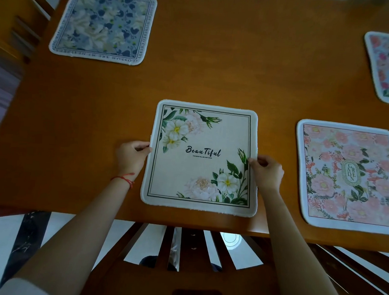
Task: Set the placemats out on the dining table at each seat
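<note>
Fingers (144, 147) of the left hand (130, 155) curl over the left edge of the cream "Beautiful" placemat (201, 156) and pinch it, and the right hand (266, 170) pinches the right edge in the same way. Holding both sides probably helps to keep the mat square to the near edge of the wooden dining table (214, 81), just above the chair (193, 258) pushed in at this seat. It seems to lie flat on the wood, though I cannot tell if the near edge is lifted a little. A pink "Garden" placemat (348, 176) lies to its right, a blue floral placemat (103, 25) at the far left, and another pink floral placemat (386, 66) at the far right edge, each probably marking a seat.
</note>
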Demonstrator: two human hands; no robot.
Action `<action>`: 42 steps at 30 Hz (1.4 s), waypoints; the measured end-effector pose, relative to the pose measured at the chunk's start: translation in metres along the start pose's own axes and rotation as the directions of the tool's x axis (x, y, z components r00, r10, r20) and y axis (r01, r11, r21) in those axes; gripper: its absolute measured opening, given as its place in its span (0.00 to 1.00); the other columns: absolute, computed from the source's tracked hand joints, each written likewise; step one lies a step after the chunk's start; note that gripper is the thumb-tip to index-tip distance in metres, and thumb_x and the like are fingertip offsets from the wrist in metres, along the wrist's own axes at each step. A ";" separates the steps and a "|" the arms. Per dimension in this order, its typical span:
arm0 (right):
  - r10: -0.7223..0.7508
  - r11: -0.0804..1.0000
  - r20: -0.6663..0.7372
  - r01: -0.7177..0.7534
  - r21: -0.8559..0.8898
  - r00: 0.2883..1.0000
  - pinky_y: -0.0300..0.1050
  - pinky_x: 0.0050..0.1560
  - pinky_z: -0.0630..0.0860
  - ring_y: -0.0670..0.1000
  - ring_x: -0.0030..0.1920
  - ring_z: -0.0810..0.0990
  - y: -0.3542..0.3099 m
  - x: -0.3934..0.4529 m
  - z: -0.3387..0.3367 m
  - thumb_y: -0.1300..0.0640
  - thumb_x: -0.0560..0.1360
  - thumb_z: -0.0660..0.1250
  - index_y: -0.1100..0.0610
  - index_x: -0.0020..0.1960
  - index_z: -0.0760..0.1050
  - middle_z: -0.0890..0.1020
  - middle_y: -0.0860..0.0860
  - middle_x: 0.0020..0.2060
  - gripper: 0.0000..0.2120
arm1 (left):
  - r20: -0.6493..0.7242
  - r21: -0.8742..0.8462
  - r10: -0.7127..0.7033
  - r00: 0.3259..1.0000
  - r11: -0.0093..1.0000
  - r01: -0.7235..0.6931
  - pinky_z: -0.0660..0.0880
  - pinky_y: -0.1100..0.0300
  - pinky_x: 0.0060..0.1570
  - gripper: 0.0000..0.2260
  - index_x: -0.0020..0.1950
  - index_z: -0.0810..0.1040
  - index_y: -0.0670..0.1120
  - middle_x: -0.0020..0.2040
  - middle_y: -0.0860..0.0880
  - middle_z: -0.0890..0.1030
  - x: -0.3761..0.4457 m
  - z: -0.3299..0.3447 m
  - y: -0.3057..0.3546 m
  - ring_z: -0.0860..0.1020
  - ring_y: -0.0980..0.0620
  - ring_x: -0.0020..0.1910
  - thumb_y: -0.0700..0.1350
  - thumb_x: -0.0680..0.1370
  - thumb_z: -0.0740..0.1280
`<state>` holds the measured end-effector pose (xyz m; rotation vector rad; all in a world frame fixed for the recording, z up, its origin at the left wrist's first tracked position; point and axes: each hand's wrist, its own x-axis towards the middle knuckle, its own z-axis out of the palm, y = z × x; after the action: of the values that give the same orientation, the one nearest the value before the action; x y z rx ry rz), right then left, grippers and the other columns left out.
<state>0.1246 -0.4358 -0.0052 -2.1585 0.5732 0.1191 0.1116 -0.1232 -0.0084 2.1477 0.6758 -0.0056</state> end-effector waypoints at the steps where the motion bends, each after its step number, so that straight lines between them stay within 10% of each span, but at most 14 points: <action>1: -0.002 1.000 -0.002 0.002 0.001 1.000 0.27 0.31 0.68 0.43 0.36 0.76 0.000 0.000 0.000 0.58 0.73 0.68 0.61 0.54 0.78 0.82 0.52 0.44 0.11 | -0.001 -0.005 -0.002 1.000 1.000 0.002 0.71 0.61 0.48 0.10 0.53 0.81 0.37 0.52 0.40 0.82 0.000 0.000 0.000 0.77 0.52 0.45 0.37 0.72 0.69; 42: 0.009 0.997 -0.005 -0.009 -0.075 1.000 0.32 0.34 0.70 0.49 0.41 0.78 -0.001 -0.006 0.002 0.58 0.74 0.66 0.60 0.56 0.77 0.80 0.51 0.44 0.11 | 0.026 0.045 0.050 0.998 0.998 -0.051 0.71 0.60 0.45 0.11 0.56 0.79 0.38 0.50 0.40 0.82 -0.005 0.001 -0.007 0.79 0.47 0.47 0.37 0.73 0.68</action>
<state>0.1204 -0.4318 -0.0041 -2.2292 0.5892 0.1429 0.1043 -0.1235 -0.0129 2.2042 0.6127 -0.0207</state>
